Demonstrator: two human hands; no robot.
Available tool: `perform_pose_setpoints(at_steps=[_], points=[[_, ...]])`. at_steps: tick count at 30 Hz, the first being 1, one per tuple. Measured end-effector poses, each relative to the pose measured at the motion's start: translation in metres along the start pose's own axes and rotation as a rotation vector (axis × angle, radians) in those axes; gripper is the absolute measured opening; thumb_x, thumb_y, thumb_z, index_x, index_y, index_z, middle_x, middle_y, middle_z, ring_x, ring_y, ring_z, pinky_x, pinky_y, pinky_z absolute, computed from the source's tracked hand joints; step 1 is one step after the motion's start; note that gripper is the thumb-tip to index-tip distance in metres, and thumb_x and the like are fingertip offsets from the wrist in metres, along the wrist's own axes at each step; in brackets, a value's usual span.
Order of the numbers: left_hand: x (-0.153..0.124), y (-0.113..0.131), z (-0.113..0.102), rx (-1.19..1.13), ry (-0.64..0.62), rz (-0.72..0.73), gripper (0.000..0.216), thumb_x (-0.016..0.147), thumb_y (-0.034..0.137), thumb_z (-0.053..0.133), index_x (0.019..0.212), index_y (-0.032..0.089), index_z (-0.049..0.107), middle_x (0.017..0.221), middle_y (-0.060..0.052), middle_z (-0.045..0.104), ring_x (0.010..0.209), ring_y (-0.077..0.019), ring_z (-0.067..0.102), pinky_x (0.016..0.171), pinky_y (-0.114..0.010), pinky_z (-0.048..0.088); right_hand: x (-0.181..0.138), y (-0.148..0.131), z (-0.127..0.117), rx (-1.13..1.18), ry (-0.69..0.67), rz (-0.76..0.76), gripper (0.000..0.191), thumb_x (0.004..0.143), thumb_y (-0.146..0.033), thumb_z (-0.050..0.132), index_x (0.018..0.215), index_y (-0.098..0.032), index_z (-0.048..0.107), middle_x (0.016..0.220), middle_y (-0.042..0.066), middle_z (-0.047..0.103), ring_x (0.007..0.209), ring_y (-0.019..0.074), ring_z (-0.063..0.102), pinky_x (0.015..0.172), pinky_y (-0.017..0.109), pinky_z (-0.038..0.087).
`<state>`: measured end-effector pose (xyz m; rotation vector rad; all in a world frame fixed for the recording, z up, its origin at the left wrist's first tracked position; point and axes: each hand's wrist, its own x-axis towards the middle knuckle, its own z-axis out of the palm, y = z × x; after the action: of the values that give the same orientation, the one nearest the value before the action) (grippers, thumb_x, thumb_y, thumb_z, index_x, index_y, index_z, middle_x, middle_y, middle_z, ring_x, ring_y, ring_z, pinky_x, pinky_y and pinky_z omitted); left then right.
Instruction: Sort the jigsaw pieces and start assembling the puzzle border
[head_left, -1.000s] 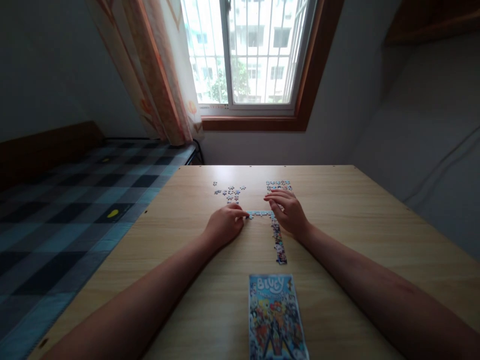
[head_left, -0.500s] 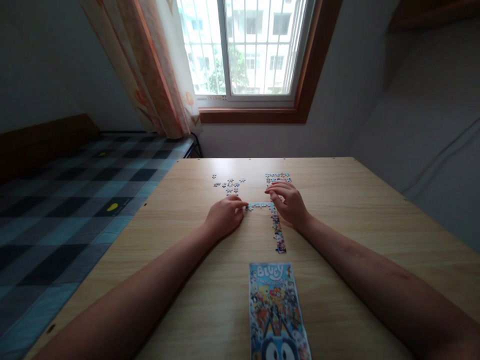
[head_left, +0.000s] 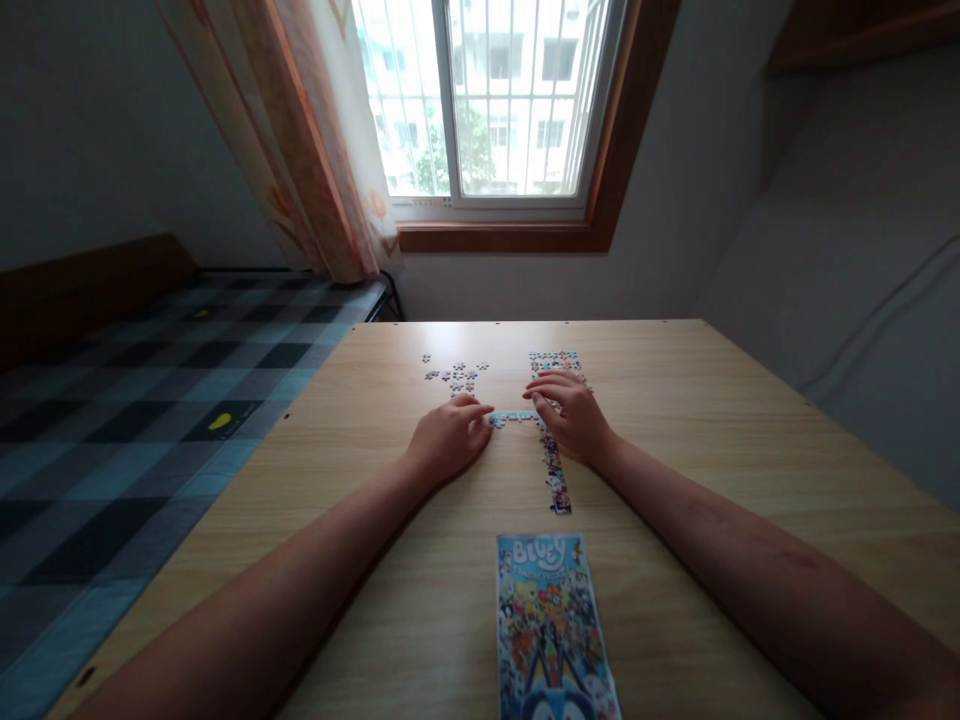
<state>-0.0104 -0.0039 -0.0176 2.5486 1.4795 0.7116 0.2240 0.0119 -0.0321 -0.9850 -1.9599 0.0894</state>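
Observation:
My left hand [head_left: 448, 437] rests on the wooden table [head_left: 712, 420], fingers curled, fingertips pinched at the left end of a short pale-blue row of joined puzzle pieces [head_left: 514, 418]. My right hand [head_left: 571, 412] lies palm down at that row's right end, fingers stretched over the corner where it meets a vertical strip of joined pieces [head_left: 556, 480]. Loose pieces [head_left: 454, 374] lie beyond the left hand. Another small cluster of pieces [head_left: 555, 357] sits just past the right hand's fingertips.
A colourful Bluey picture sheet [head_left: 552, 628] lies at the near edge of the table. A bed with a blue checked cover [head_left: 150, 400] runs along the left. A window [head_left: 487, 100] with a curtain [head_left: 315, 140] is behind; a wall rises at right.
Both hands have stayed at the ends of the pale-blue row, the right hand's fingers shifting slightly left over the corner. The view has tilted a little.

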Motion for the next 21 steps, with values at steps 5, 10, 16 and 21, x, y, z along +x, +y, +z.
perform_pose_setpoints(at_steps=[5,10,16,21], points=[[0.0004,-0.0017,0.0004,0.014,-0.026,0.023,0.023,0.090,0.033,0.059,0.103,0.026,0.077,0.108,-0.002,0.073,0.085,-0.0167,0.068,0.080,-0.029,0.054,-0.0021,0.0014,0.0044,-0.073,-0.153,-0.029,0.021,0.090,-0.023,0.059,0.097,-0.026,0.078,0.117,0.006,0.072,0.125,0.0278,0.054,0.109,0.052,0.039],[0.0015,-0.0034,0.0015,0.011,-0.035,0.024,0.021,0.091,0.031,0.059,0.098,0.028,0.078,0.107,-0.001,0.074,0.087,-0.0173,0.069,0.079,-0.030,0.054,-0.0046,0.0015,0.0090,-0.134,-0.270,-0.084,0.024,0.087,-0.023,0.064,0.105,-0.033,0.077,0.137,0.004,0.062,0.138,0.0318,0.043,0.112,0.062,0.030],[0.0026,-0.0057,0.0043,0.020,-0.027,0.019,0.021,0.092,0.032,0.058,0.097,0.028,0.078,0.107,0.000,0.075,0.088,-0.0176,0.070,0.079,-0.029,0.054,-0.0031,0.0003,0.0106,-0.167,-0.317,-0.087,0.024,0.089,-0.025,0.063,0.106,-0.035,0.077,0.141,0.005,0.058,0.141,0.0341,0.040,0.111,0.067,0.029],[0.0021,-0.0053,0.0038,0.023,-0.031,0.008,0.021,0.092,0.032,0.058,0.096,0.027,0.078,0.107,-0.001,0.075,0.088,-0.0177,0.070,0.079,-0.029,0.054,-0.0030,0.0005,0.0105,-0.156,-0.319,-0.087,0.024,0.089,-0.024,0.063,0.106,-0.034,0.077,0.141,0.006,0.059,0.140,0.0353,0.041,0.110,0.068,0.030]])
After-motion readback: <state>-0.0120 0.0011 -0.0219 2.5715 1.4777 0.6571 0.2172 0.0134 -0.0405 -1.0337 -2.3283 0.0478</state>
